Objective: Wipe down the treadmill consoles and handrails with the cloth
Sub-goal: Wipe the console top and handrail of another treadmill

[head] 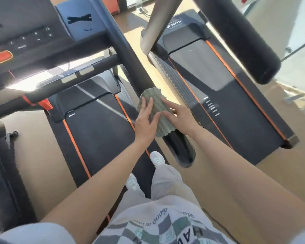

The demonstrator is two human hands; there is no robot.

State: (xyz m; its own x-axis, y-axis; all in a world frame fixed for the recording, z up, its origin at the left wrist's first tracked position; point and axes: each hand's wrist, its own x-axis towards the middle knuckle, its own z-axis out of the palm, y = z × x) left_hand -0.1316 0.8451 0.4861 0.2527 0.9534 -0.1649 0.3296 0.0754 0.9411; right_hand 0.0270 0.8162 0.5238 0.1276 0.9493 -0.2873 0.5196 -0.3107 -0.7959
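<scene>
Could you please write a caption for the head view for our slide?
Wiping a treadmill: the left hand and right hand press a green ribbed cloth over the black handrail.

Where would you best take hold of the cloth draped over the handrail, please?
Across its middle, from above: the cloth lies draped over the round handrail, so the left hand resting on top can curl round cloth and rail together. Its loose ends would likely just slip off.

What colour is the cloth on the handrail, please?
The cloth is ribbed grey-green; head view.
</scene>
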